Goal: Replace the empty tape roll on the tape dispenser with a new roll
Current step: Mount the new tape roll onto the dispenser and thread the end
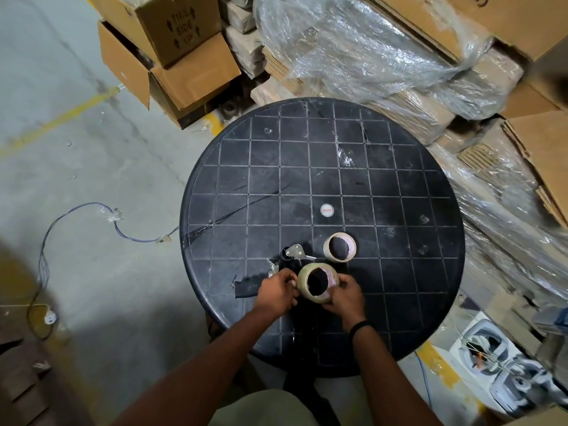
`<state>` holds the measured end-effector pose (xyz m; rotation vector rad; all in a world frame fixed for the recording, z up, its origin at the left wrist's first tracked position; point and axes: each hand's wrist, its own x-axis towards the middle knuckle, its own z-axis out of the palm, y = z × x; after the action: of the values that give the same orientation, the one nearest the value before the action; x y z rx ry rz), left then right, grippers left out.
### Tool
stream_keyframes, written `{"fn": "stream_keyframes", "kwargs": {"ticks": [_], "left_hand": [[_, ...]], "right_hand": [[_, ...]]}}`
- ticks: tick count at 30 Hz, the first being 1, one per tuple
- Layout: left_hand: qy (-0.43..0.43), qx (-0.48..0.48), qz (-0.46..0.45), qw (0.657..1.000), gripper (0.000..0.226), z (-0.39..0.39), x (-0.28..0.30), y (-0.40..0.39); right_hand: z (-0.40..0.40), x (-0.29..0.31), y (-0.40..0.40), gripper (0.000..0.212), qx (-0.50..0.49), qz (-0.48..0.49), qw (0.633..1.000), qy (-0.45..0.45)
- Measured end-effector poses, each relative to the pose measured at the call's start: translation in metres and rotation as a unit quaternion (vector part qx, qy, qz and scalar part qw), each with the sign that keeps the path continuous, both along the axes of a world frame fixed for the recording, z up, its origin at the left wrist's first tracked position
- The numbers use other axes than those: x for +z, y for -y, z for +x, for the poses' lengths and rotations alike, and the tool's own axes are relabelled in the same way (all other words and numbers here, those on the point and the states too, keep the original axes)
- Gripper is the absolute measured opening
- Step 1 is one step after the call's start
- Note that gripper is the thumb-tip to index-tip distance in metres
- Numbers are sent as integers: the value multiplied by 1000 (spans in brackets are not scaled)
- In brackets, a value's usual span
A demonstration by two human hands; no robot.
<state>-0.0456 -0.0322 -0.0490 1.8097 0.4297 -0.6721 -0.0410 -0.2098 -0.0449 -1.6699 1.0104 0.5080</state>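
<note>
A clear tape roll with a pinkish core is held upright between my two hands over the near part of the round black table. My right hand grips its right side. My left hand touches its left edge with the fingertips. A second roll stands on the table just beyond. The black tape dispenser with metal parts lies to the left of that roll, its handle reaching toward my left hand.
A small white round cap sits at the table's middle. Stacked cardboard boxes and plastic-wrapped cartons crowd the far and right sides. A cable runs over the concrete floor at left.
</note>
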Motion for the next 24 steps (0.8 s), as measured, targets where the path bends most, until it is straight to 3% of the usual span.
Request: {"fn": "stream_keyframes", "kwargs": {"ticks": [4,8,13,15,19,24], "left_hand": [[-14,22,30,999,28,-1,-26,-7],[-23,71,71,995,20,-3,-31,-8],[52,92,186,977,15,-29,6,3],[37,90,186,978,16,-47,12,11],[-6,42,119,992,31,-70,14,30],[18,25,128,991,36,-60,9,41]], "right_hand": [[-11,-39,8,20,61,-85,994,-13],[-19,-45,4,17,46,-82,995,-14],[-22,-9,-19,46,0,-48,999,-3],[-24,-2,-27,51,-38,-20,999,0],[-31,-17,-35,35,-126,31,991,-40],[-39,-8,-41,22,-93,20,993,-65]]}}
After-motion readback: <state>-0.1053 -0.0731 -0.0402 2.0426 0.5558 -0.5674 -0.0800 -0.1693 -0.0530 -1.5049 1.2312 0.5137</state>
